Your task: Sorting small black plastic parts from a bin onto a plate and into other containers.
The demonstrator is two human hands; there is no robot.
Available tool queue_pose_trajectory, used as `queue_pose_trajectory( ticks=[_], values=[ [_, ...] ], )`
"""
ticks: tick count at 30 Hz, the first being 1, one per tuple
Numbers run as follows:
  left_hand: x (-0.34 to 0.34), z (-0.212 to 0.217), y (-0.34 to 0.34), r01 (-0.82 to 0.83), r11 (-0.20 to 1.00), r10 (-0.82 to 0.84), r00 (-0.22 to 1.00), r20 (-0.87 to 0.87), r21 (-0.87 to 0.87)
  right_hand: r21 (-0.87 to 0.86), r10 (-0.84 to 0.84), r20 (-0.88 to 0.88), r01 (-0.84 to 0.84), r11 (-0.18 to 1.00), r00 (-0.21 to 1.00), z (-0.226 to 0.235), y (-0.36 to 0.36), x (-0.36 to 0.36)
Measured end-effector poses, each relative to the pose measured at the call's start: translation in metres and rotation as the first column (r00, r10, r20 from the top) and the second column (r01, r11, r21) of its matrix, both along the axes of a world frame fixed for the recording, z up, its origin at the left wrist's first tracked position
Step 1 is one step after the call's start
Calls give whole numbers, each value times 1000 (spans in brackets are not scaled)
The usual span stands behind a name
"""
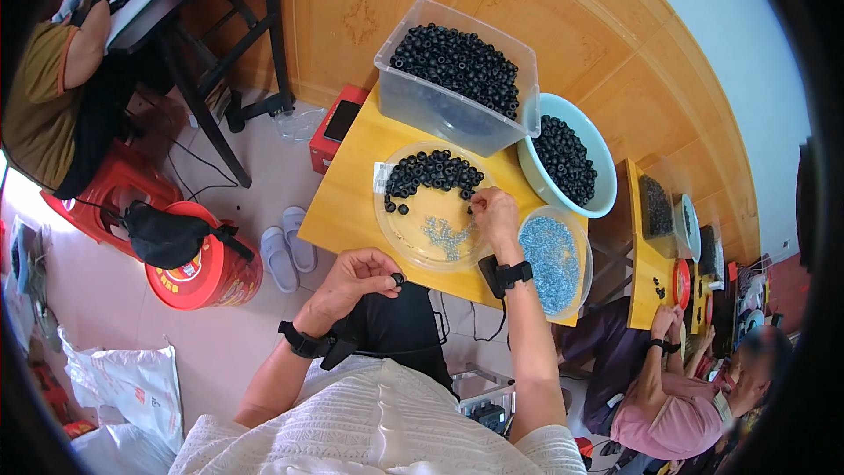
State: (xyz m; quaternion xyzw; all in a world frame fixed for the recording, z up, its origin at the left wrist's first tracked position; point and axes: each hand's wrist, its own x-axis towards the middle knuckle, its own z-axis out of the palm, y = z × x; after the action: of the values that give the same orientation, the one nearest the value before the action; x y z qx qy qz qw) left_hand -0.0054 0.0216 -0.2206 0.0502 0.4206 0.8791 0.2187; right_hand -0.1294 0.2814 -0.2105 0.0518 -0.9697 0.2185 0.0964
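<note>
My left hand (pixel 356 280) is in front of the table's near edge, pinching a small black round part (pixel 398 279) between thumb and fingertips. My right hand (pixel 495 215) reaches over the right side of a clear round tray (pixel 393 233). Its fingers are pinched together close to the black parts there, and what they hold is too small to make out. Several black round parts with holes (pixel 431 171) are heaped in the tray's far half. A loose scatter of small pale-blue clear pieces (pixel 447 237) lies in its near half.
On the yellow table (pixel 338 224) stand a clear bin (pixel 440 105) and a light-blue bowl (pixel 591 202), both holding black parts, and a tub of pale-blue pieces (pixel 549 264). A phone (pixel 342 120) lies on a red box at left. Other people work at tables left and right.
</note>
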Motion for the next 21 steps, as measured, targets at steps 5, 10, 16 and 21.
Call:
queue_pose_trajectory(
  ticks=[5,10,16,21],
  values=[
    [0,0,1,2,1000,-2,1000,11,12,201,128,-18,-122,972,992,-4,-8,1],
    [1,2,-1,-10,1000,10,1000,16,9,302,164,53,-172,938,985,-1,-17,2],
    [0,4,-1,-1,1000,1,1000,1,12,391,241,25,-231,891,970,-4,-12,-2],
    [2,1,-3,-24,1000,24,1000,11,13,154,194,112,-210,966,975,13,-16,2]
  ],
)
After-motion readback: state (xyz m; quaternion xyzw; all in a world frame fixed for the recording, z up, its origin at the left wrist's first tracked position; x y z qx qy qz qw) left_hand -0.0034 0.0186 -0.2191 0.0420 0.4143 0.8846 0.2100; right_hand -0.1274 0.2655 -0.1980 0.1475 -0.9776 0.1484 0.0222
